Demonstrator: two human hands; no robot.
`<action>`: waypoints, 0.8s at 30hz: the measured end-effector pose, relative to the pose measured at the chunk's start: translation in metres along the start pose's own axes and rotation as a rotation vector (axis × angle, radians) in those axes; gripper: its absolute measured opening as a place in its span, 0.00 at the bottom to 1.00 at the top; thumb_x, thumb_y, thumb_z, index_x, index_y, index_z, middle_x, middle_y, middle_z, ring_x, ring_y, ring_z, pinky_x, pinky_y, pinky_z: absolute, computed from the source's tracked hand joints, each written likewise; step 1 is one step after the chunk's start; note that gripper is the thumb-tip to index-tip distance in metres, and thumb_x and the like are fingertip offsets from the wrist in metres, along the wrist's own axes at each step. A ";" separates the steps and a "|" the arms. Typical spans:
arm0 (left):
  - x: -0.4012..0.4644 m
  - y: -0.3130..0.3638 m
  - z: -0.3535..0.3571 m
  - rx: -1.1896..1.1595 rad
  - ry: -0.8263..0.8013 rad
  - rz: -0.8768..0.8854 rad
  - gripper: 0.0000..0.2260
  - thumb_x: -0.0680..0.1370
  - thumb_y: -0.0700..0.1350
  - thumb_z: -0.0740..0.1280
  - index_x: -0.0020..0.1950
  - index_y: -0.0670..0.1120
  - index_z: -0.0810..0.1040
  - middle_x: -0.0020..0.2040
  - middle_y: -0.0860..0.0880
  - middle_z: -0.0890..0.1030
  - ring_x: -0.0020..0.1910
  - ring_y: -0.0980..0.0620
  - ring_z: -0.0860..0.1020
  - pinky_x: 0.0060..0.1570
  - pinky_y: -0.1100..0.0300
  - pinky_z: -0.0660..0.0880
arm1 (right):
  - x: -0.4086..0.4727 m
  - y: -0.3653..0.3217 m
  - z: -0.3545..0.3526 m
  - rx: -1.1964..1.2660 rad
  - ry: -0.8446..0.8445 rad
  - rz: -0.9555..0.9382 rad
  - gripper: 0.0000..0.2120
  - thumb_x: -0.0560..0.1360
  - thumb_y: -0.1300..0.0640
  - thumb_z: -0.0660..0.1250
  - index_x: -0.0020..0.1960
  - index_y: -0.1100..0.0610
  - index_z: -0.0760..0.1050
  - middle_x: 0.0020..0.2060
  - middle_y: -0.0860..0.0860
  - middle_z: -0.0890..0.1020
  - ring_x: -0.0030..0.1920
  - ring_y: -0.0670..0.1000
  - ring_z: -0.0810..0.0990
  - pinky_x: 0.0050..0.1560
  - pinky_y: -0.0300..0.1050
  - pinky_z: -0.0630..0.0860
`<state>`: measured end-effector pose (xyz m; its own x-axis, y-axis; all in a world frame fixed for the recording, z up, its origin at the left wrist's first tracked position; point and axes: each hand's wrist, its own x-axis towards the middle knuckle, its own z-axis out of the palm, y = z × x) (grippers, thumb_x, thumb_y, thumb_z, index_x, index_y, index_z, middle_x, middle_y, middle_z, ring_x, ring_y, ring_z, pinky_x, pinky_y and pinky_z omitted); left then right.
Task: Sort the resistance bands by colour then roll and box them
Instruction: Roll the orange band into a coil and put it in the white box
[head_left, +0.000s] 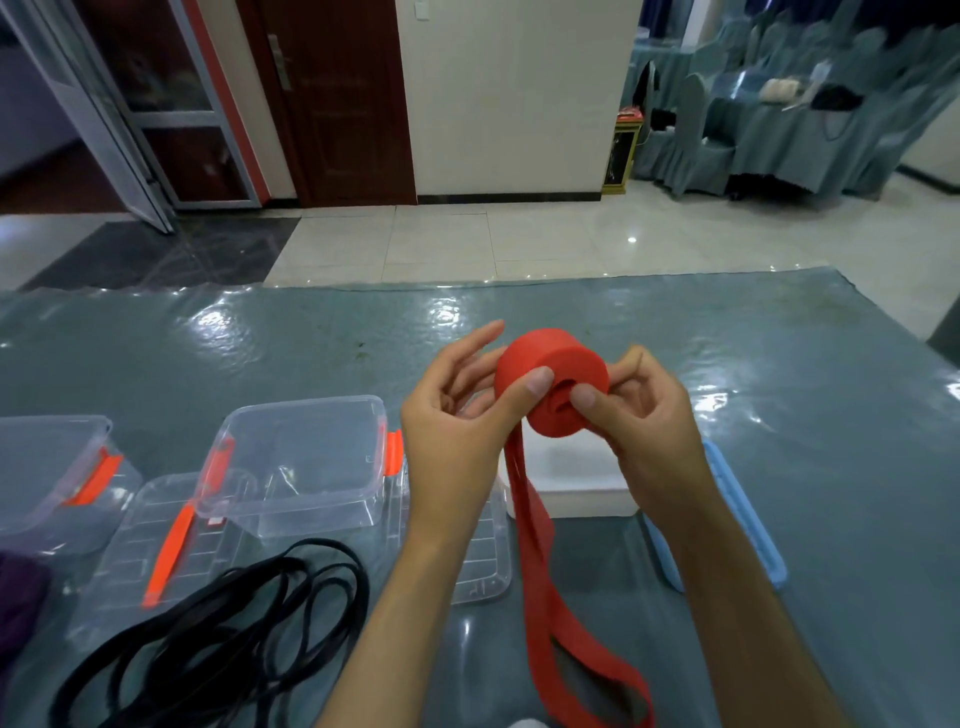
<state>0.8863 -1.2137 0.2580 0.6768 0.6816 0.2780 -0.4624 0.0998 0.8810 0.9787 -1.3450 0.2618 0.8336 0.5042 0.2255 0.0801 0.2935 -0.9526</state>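
midair, red band roll pinched between left hand and right hand.

glossy tiled floor; dark door

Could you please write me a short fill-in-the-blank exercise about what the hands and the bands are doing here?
1. Both hands, left hand and right hand, hold a partly rolled band coloured ____.
2. The loose bands lying at the lower left are coloured ____.
3. The clear box has clips coloured ____.
4. The unrolled tail hangs ____ the roll.

Missing words: red; black; orange; below
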 end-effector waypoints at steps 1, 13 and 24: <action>0.000 0.001 0.001 -0.004 0.018 0.015 0.19 0.71 0.47 0.81 0.61 0.48 0.85 0.54 0.47 0.88 0.54 0.50 0.87 0.52 0.64 0.81 | -0.001 -0.002 -0.001 -0.005 -0.018 0.005 0.21 0.67 0.52 0.83 0.50 0.55 0.75 0.47 0.57 0.87 0.48 0.58 0.87 0.53 0.58 0.84; 0.004 0.008 -0.014 0.138 -0.099 0.012 0.21 0.72 0.46 0.80 0.64 0.47 0.84 0.52 0.48 0.88 0.51 0.52 0.87 0.51 0.63 0.82 | 0.002 -0.019 -0.003 -0.064 -0.046 -0.094 0.21 0.65 0.42 0.84 0.48 0.48 0.78 0.55 0.55 0.87 0.56 0.58 0.88 0.54 0.48 0.84; 0.006 0.005 -0.009 0.050 -0.056 0.055 0.15 0.72 0.41 0.82 0.57 0.48 0.89 0.53 0.45 0.89 0.53 0.49 0.87 0.54 0.62 0.81 | 0.000 -0.010 -0.003 0.027 -0.047 -0.070 0.16 0.70 0.58 0.81 0.47 0.56 0.74 0.53 0.57 0.88 0.53 0.57 0.88 0.51 0.48 0.84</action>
<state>0.8823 -1.2025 0.2606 0.6832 0.6431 0.3460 -0.4715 0.0267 0.8815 0.9795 -1.3502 0.2710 0.8000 0.5191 0.3008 0.1218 0.3504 -0.9287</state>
